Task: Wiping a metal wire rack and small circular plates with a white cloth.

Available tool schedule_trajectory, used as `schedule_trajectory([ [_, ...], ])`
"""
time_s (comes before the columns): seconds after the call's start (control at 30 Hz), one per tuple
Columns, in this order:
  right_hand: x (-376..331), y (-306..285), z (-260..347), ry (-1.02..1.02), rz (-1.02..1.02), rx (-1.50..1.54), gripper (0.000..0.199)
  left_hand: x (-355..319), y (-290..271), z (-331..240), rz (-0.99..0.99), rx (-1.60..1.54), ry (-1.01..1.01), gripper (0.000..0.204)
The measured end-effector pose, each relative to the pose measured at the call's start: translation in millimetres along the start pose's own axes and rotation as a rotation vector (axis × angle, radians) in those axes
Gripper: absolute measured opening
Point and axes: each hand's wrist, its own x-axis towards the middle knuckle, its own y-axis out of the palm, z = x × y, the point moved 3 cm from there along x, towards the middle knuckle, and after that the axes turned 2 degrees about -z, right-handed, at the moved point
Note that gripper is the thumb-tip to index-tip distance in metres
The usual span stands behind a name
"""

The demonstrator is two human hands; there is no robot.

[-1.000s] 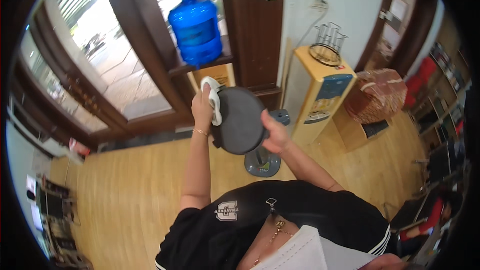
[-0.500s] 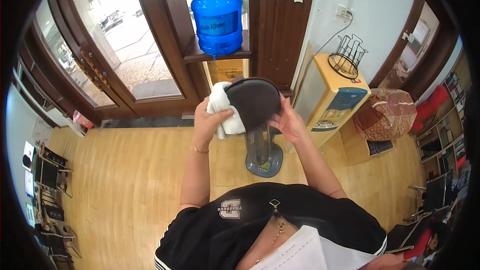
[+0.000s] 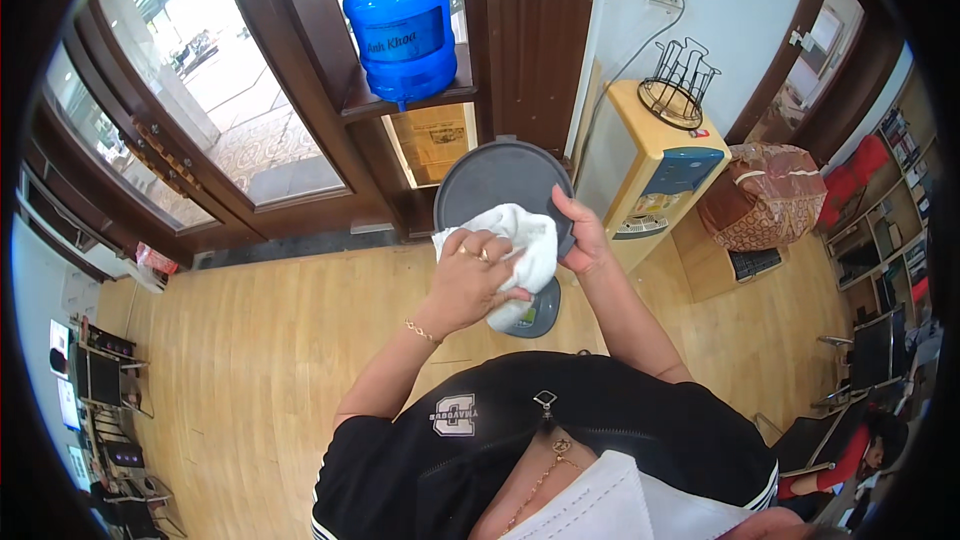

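Round dark-grey plastic-looking disc (image 3: 495, 180) | likely light, stiff | hold rim, 4 o'clock: right hand (image 3: 585, 235) clamped | left hand (image 3: 470, 275) clutching bunched white cloth (image 3: 530, 235)

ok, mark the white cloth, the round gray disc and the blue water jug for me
White cloth (image 3: 538, 245): head view, on its bunched right side.
Round gray disc (image 3: 503, 177): head view, on its bare upper face.
Blue water jug (image 3: 402, 28): head view, on the middle of its body.

Lettering (image 3: 391, 43) marks the blue bottle (image 3: 402, 72) and shirt (image 3: 620, 405).
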Motion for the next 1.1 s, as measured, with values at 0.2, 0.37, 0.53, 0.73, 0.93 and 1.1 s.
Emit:
schedule_trajectory([
  [0.2, 7, -3, -19, 0.050, 0.080, -0.114, 0.048, 10, -2, 49, -0.157, 0.107, -0.578, 0.027],
  [0.37, 20, 1, -30, 0.099, 0.037, -0.270, 0.055, 26, 32, 46, -0.058, 0.227, -0.558, 0.031],
  [0.53, 28, 0, -26, 0.114, 0.086, -0.170, 0.056, 13, 34, 14, 0.081, 0.108, -0.411, 0.041],
  [0.73, 35, -11, -39, 0.315, 0.114, -0.165, 0.049, -24, 35, -5, 0.088, 0.031, -0.323, 0.042],
  [0.93, 38, -14, -37, 0.174, 0.073, -0.243, 0.051, -44, 27, -3, 0.145, -0.013, -0.270, 0.041],
  [1.1, 28, -5, -26, 0.047, 0.101, -0.242, 0.051, -64, 16, 18, 0.161, 0.049, -0.368, 0.041],
])
